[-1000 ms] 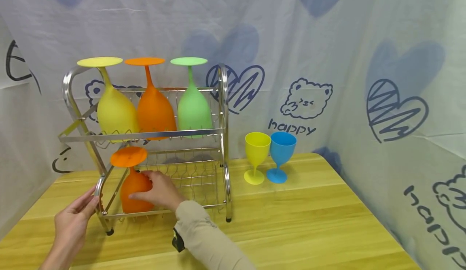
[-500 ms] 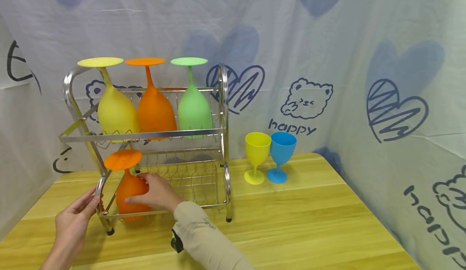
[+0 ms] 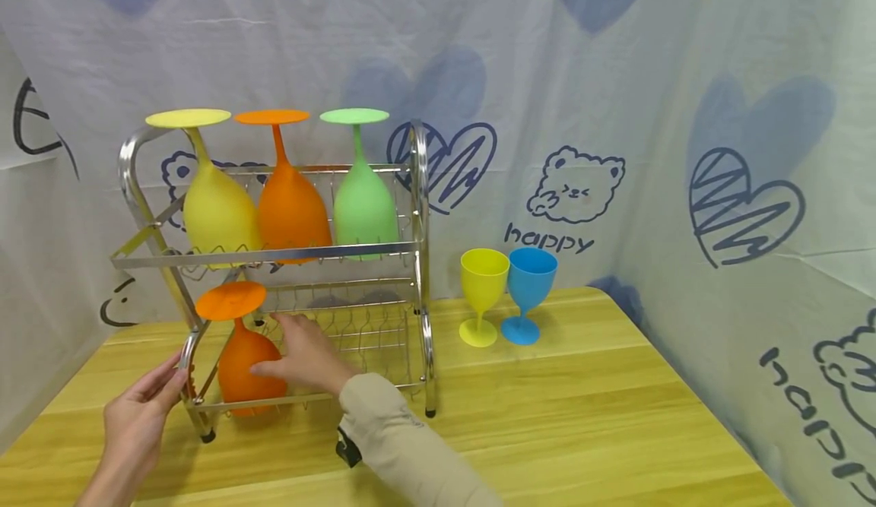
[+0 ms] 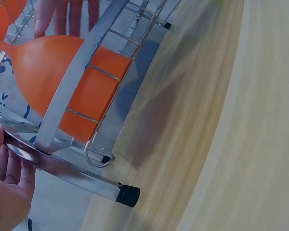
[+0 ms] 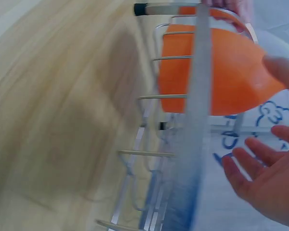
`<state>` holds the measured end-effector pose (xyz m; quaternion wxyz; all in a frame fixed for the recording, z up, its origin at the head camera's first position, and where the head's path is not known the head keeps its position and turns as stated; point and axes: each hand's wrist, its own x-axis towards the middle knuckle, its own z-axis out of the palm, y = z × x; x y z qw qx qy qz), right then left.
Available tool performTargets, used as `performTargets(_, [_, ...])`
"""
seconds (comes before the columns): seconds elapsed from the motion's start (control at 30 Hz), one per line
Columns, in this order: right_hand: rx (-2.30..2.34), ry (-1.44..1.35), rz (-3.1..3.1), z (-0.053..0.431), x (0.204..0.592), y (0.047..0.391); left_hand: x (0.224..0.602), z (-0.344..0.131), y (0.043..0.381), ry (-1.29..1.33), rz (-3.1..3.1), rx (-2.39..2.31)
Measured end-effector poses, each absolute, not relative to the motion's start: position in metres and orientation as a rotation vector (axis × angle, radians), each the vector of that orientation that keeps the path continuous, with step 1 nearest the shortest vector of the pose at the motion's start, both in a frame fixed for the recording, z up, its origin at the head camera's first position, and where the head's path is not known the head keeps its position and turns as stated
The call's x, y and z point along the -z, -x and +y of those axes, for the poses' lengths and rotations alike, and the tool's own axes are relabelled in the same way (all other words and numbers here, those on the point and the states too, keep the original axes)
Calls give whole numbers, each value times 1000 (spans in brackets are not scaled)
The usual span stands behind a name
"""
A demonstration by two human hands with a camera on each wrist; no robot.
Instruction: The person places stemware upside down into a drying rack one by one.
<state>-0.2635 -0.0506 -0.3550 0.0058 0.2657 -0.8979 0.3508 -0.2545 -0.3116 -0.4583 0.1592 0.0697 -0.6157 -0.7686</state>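
An orange plastic goblet point(image 3: 246, 362) sits upside down at the left end of the lower tier of a two-tier metal rack point(image 3: 363, 249), its round foot up and leaning slightly left. Beside its bowl is my right hand point(image 3: 311, 359), fingers spread and loose; the right wrist view shows a gap between fingers point(image 5: 248, 163) and bowl, with the thumb near the stem end. My left hand point(image 3: 140, 412) holds the rack's front left upright, thumb and fingers around the tube in the left wrist view. Upside-down yellow point(image 3: 219, 210), orange point(image 3: 294, 210) and green point(image 3: 366, 207) goblets fill the upper tier's front.
A yellow goblet point(image 3: 484, 283) and a blue goblet point(image 3: 531, 283) stand upright on the wooden table point(image 3: 547, 416), right of the rack. Behind hangs a printed cloth point(image 3: 616, 58). The lower tier's wire slots point(image 3: 363, 340) extend right of the orange goblet.
The lower orange goblet has shifted slightly left and down with my right hand. That hand has since let go and drawn back a little to the right. My left hand has stayed put.
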Motion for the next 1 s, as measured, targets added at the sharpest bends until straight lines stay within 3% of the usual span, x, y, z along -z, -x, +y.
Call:
performTargets(0.33, [-893,-889,-2848,-30,322,242,392,-271,207,-388,-2239,1723])
performTargets(0.6, [-812,-1003,-2699,10,315,218,380,-253,192,-186,-2388,1271])
performTargets(1.0, [-948,-1084,-2090,79,315,200,360,-217,161,105,-2224,1299])
